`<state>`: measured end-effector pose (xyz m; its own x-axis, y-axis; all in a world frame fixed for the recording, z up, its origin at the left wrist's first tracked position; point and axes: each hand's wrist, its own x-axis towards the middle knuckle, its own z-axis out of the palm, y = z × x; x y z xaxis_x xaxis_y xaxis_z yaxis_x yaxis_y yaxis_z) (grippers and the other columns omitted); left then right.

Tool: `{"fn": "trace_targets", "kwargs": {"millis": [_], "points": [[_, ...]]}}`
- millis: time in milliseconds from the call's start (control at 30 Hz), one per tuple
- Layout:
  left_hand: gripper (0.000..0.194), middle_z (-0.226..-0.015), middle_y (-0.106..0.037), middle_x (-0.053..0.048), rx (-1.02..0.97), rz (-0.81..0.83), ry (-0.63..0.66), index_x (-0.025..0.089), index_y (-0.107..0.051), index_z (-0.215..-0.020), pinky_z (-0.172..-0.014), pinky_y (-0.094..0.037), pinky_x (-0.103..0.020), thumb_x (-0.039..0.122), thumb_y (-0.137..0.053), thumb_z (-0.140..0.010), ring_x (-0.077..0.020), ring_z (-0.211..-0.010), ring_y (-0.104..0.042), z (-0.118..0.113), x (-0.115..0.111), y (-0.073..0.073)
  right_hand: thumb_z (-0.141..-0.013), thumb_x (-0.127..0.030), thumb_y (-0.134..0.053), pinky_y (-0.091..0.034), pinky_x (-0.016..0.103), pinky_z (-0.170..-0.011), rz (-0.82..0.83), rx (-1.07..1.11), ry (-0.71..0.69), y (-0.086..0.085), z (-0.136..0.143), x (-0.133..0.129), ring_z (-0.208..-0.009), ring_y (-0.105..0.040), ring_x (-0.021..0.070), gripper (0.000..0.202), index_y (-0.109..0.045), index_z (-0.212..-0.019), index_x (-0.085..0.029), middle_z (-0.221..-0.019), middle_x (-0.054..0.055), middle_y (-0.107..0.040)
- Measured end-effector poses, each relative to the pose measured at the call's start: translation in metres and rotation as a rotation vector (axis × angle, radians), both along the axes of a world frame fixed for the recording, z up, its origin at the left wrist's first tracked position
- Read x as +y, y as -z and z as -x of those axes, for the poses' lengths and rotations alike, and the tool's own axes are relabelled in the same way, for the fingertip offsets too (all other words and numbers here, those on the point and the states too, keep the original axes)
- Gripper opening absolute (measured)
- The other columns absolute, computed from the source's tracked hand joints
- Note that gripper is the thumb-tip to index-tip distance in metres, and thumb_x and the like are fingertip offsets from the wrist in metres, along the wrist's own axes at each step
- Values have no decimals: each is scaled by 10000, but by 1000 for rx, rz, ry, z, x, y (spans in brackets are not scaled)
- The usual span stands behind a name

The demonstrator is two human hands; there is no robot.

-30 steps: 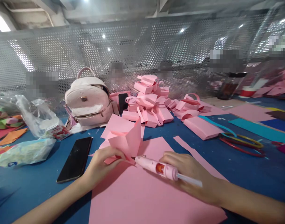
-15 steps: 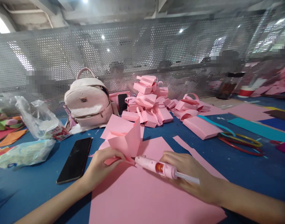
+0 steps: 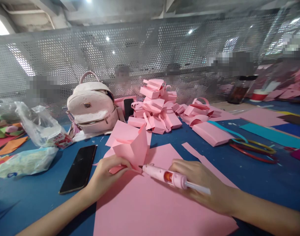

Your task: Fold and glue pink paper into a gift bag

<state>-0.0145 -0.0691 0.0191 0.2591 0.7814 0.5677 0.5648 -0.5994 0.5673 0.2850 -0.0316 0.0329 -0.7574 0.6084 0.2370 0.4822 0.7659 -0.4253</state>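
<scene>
My left hand [image 3: 112, 177] pinches the lower edge of a folded pink paper piece [image 3: 134, 150], whose panels stand upright. In my right hand [image 3: 201, 183] is a pink glue gun [image 3: 162, 174], with a clear glue stick poking out of its back end. The gun's dark nozzle tip points left, close to the base of the folded piece; whether it touches cannot be made out. Large pink paper sheets [image 3: 150, 209] lie under both hands.
A black phone [image 3: 78, 168] lies left of my left hand. Behind are a pale backpack [image 3: 93, 108] and a pile of folded pink paper boxes [image 3: 158, 109]. Plastic bags [image 3: 27, 160] sit at left. Coloured strips and rings [image 3: 253, 149] lie at right, before a dark jar [image 3: 240, 90].
</scene>
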Motion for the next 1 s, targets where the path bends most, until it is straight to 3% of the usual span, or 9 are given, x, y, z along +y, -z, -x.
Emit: {"fn": "trace_targets", "kwargs": {"millis": [467, 1000], "points": [[107, -795, -785, -18, 30, 20, -13, 200, -740, -816, -671, -543, -195, 152, -666, -876, -154, -712, -737, 2, 1, 2, -1015, -606, -230, -233, 293, -516, 19, -22, 0, 0, 1, -1, -536, -411, 134, 523, -400, -706, -220, -694, 14, -539], [104, -783, -781, -4, 7, 17, -20, 202, -743, -819, -674, -541, -184, 127, -681, -857, -144, -706, -733, 2, 1, 2, -1020, -540, -300, -227, 288, -513, 1, -36, -4, 0, 1, -1, -520, -385, 131, 449, -380, -707, -227, -678, -2, -509]]}}
